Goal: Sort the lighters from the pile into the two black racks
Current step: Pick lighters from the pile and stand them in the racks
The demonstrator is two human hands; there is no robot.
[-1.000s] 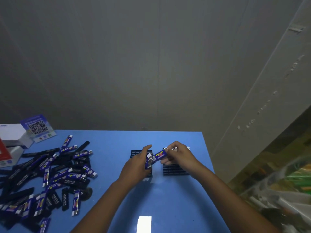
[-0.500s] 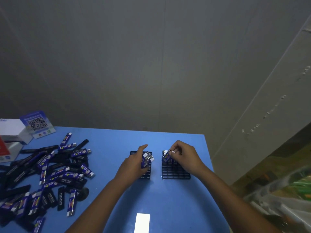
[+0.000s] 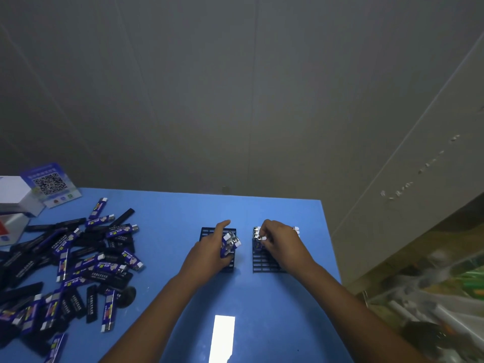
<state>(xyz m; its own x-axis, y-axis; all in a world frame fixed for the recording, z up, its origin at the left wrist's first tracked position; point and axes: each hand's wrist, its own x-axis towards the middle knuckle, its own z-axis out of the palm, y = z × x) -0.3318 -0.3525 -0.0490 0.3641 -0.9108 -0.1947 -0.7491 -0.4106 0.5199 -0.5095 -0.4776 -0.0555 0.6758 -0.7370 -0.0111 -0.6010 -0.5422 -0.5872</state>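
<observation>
You're working in dim, bluish light, with the grey wall (image 3: 235, 87) murky and flat. A bright white rectangle of glare (image 3: 222, 336) sits on the glossy blue worktop (image 3: 288, 310) between your forearms, so the light comes from overhead, and soft shadows pool under your arms. The wide lens bends straight lines at the edges, and the clutter at lower right (image 3: 432, 297) is smeared and out of focus.
</observation>
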